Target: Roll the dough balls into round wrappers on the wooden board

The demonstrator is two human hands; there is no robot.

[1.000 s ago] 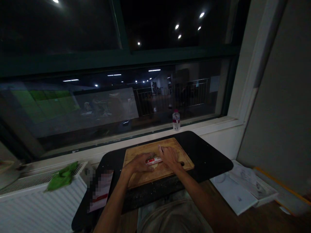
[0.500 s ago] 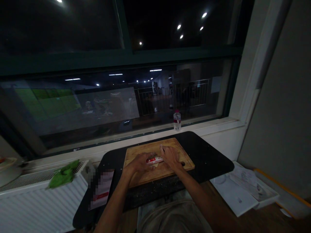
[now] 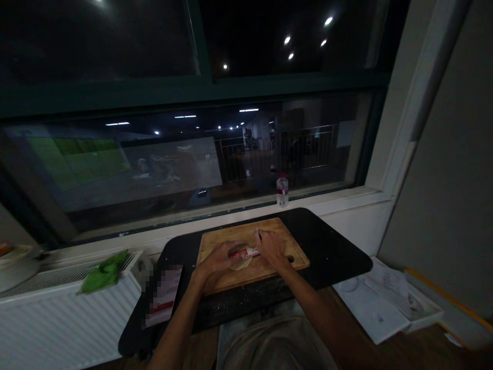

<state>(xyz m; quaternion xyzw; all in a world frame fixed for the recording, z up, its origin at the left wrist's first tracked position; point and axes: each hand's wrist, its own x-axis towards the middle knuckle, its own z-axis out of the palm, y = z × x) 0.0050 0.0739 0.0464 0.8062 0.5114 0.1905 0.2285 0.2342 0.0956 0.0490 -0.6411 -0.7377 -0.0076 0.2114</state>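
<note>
A wooden cutting board (image 3: pixel 223 280) lies on a black table. On it rests a flat, pale round of dough (image 3: pixel 243 264). Across the dough lies a narrow white tube with red print (image 3: pixel 251 252); what it is made of cannot be made out. My left hand (image 3: pixel 221 258) is curved over the tube's left end, fingers toward the far side of the board. At the other end my right hand (image 3: pixel 270 245) is closed over the tube, hiding that end. The middle of the tube shows between both hands.
On the windowsill stands a clear bottle with a pink cap (image 3: pixel 282 191). A pinkish packet (image 3: pixel 166 298) lies at the table's left. A green cloth (image 3: pixel 103 273) drapes over the white radiator (image 3: pixel 69 324). A white open box (image 3: pixel 377 303) sits low at the right.
The tube has shifted slightly away from me, and more of the dough shows on its near side. Both hands stay on the tube; the view has moved a little.
</note>
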